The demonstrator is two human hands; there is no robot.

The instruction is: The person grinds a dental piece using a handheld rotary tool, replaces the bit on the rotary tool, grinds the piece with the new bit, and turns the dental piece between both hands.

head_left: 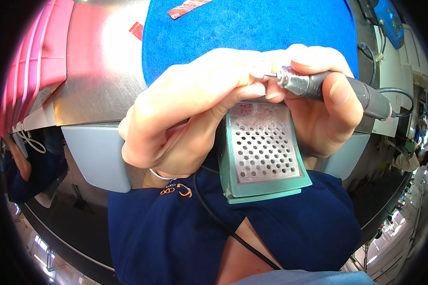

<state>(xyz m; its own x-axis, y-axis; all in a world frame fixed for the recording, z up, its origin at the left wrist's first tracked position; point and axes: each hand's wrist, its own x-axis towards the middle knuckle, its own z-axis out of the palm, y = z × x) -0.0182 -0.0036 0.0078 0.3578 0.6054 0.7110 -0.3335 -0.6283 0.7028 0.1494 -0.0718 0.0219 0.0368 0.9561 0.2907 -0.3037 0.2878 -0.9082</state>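
Observation:
In my right hand (335,90) is a black rotary handpiece (314,84), lying almost level, with my thumb and fingers wrapped round its body. Its thin shank and small grey bit (258,74) point left and meet the fingertips of my left hand (190,95). Those fingers are closed in a pinch; whatever lies between them is hidden or too small to name. The hands almost touch. Just beneath them sits a green-framed, perforated metal plate (265,147), speckled with reddish dust at its far end.
A blue cloth mat (252,28) covers the bench beyond my hands, with a red printed strip (188,8) on it. Pink trays (43,47) stand at left on the metal benchtop (97,80). A cable (402,91) loops from the handpiece's rear. Another person's arm (18,154) shows at left.

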